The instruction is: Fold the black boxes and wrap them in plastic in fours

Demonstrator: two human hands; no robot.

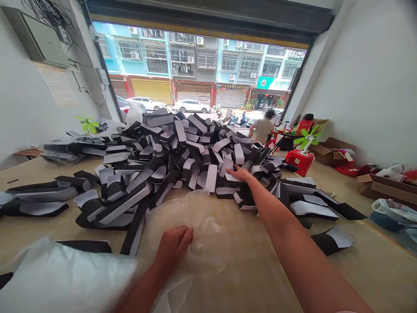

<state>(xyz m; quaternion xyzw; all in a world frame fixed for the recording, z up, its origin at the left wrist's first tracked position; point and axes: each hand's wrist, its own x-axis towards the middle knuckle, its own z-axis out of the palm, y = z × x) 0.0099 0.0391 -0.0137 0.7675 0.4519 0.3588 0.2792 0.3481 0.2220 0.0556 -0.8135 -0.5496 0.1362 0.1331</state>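
the folded strips (211, 178), black on one face and pale grey on the other, lie in a broad heap across the middle of the tabletop (247, 252), reaching back toward its far edge, with some loose ones out toward the left and right edges. the right hand (239, 173) is at the near side of the heap, its fingers loosely bent over the strips; i cannot tell whether it grips one or only touches. the left hand (177, 241) is curled, thumb laid along the fingers, over a clear plastic bag (208, 234) between the heap and the near edge; it seems to pinch the film, though the fingertips are hidden. a stuffed plastic bag (74, 274) lies toward the near left corner. the strips look light and springy, stiff enough to keep their bends but likely to crease if squeezed, so a gentle pinch on a flat stretch, away from the fold, should suit them. the clear bag looks thin, limp and slippery, and would be best taken by its rim.
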